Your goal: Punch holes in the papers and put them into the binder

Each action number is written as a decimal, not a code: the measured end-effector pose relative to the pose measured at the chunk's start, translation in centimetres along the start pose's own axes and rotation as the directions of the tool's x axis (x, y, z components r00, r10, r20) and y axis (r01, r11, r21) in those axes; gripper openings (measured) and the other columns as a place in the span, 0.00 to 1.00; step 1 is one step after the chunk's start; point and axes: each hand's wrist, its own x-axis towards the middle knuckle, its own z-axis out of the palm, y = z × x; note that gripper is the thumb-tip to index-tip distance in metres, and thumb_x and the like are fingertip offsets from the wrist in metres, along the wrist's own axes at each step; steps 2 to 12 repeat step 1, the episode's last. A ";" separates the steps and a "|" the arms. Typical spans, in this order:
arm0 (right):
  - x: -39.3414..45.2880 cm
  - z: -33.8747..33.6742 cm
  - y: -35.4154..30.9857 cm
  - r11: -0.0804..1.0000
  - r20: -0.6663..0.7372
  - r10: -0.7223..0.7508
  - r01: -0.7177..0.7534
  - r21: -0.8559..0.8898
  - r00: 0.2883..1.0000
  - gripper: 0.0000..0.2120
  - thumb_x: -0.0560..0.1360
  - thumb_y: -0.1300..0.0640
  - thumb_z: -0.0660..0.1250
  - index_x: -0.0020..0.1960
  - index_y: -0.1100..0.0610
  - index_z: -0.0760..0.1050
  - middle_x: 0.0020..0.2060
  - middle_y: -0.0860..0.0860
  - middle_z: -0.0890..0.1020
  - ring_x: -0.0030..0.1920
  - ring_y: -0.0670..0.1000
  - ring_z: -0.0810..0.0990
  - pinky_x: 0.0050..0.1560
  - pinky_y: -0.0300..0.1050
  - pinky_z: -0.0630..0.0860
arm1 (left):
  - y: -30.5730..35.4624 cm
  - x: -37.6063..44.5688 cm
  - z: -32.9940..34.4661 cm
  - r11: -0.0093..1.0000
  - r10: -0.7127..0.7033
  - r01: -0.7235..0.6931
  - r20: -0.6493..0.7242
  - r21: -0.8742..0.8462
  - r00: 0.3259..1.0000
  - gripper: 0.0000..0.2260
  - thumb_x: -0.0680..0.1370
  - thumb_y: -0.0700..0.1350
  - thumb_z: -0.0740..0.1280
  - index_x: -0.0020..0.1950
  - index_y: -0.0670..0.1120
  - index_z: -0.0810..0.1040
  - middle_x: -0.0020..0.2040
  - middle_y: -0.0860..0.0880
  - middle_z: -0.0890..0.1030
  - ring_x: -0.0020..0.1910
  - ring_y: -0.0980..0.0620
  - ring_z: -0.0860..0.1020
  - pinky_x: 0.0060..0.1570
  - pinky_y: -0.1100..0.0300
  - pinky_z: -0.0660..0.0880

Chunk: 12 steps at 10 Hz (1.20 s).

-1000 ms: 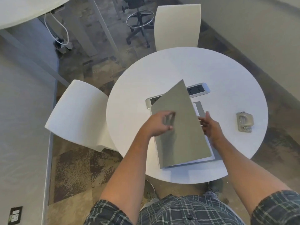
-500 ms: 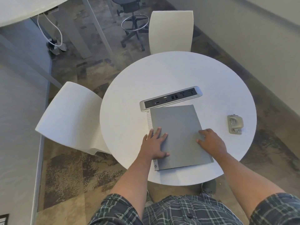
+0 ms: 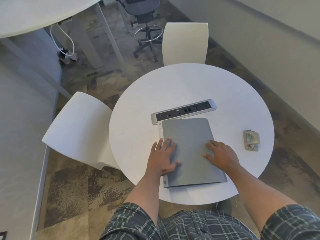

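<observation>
Even, soft daylight; counter [image 3: 173, 87] bright, near washed out. Faint shadows under hands. Wide-angle bending at edges; slight softness overall, no glare.

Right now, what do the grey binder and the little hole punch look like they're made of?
Grey binder: probably matte cardboard or stiff board; flat, dull, with no glare and a recycling mark at one corner. Hole punch: seemingly metal, perhaps part plastic, with a dull beige-grey sheen.
</observation>
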 end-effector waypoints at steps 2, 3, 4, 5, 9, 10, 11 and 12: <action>0.9 -1.5 -0.4 0.999 -0.147 -0.050 0.047 -0.027 0.988 0.32 0.81 0.37 0.60 0.79 0.53 0.66 0.80 0.51 0.65 0.76 0.55 0.69 0.71 0.52 0.68 | -0.6 0.5 -1.5 1.000 -0.008 0.007 -0.168 -0.003 0.986 0.39 0.78 0.67 0.54 0.85 0.51 0.49 0.85 0.50 0.46 0.84 0.44 0.46 0.81 0.45 0.44; 0.9 -1.5 -0.4 0.999 -0.147 -0.050 0.047 -0.027 0.988 0.32 0.81 0.37 0.60 0.79 0.53 0.66 0.80 0.51 0.65 0.76 0.55 0.69 0.71 0.52 0.68 | -0.6 0.5 -1.5 1.000 -0.008 0.007 -0.168 -0.003 0.986 0.39 0.78 0.67 0.54 0.85 0.51 0.49 0.85 0.50 0.46 0.84 0.44 0.46 0.81 0.45 0.44; 0.9 -1.5 -0.4 0.999 -0.147 -0.050 0.047 -0.027 0.988 0.32 0.81 0.37 0.60 0.79 0.53 0.66 0.80 0.51 0.65 0.76 0.55 0.69 0.71 0.52 0.68 | -0.6 0.5 -1.5 1.000 -0.008 0.007 -0.168 -0.003 0.986 0.39 0.78 0.67 0.54 0.85 0.51 0.49 0.85 0.50 0.46 0.84 0.44 0.46 0.81 0.45 0.44; 0.9 -1.5 -0.4 0.999 -0.147 -0.050 0.047 -0.027 0.988 0.32 0.81 0.37 0.60 0.79 0.53 0.66 0.80 0.51 0.65 0.76 0.55 0.69 0.71 0.52 0.68 | -0.6 0.5 -1.5 1.000 -0.008 0.007 -0.168 -0.003 0.986 0.39 0.78 0.67 0.54 0.85 0.51 0.49 0.85 0.50 0.46 0.84 0.44 0.46 0.81 0.45 0.44; 0.9 -1.5 -0.4 0.999 -0.147 -0.050 0.047 -0.027 0.988 0.32 0.81 0.37 0.60 0.79 0.53 0.66 0.80 0.51 0.65 0.76 0.55 0.69 0.71 0.52 0.68 | -0.6 0.5 -1.5 1.000 -0.008 0.007 -0.168 -0.003 0.986 0.39 0.78 0.67 0.54 0.85 0.51 0.49 0.85 0.50 0.46 0.84 0.44 0.46 0.81 0.45 0.44; 0.9 -1.5 -0.4 0.999 -0.147 -0.050 0.047 -0.027 0.988 0.32 0.81 0.37 0.60 0.79 0.53 0.66 0.80 0.51 0.65 0.76 0.55 0.69 0.71 0.52 0.68 | -0.6 0.5 -1.5 1.000 -0.008 0.007 -0.168 -0.003 0.986 0.39 0.78 0.67 0.54 0.85 0.51 0.49 0.85 0.50 0.46 0.84 0.44 0.46 0.81 0.45 0.44; 0.9 -1.5 -0.4 0.999 -0.147 -0.050 0.047 -0.027 0.988 0.32 0.81 0.37 0.60 0.79 0.53 0.66 0.80 0.51 0.65 0.76 0.55 0.69 0.71 0.52 0.68 | -0.6 0.5 -1.5 1.000 -0.008 0.007 -0.168 -0.003 0.986 0.39 0.78 0.67 0.54 0.85 0.51 0.49 0.85 0.50 0.46 0.84 0.44 0.46 0.81 0.45 0.44; 0.9 -1.5 -0.4 0.999 -0.147 -0.050 0.047 -0.027 0.988 0.32 0.81 0.37 0.60 0.79 0.53 0.66 0.80 0.51 0.65 0.76 0.55 0.69 0.71 0.52 0.68 | -0.6 0.5 -1.5 1.000 -0.008 0.007 -0.168 -0.003 0.986 0.39 0.78 0.67 0.54 0.85 0.51 0.49 0.85 0.50 0.46 0.84 0.44 0.46 0.81 0.45 0.44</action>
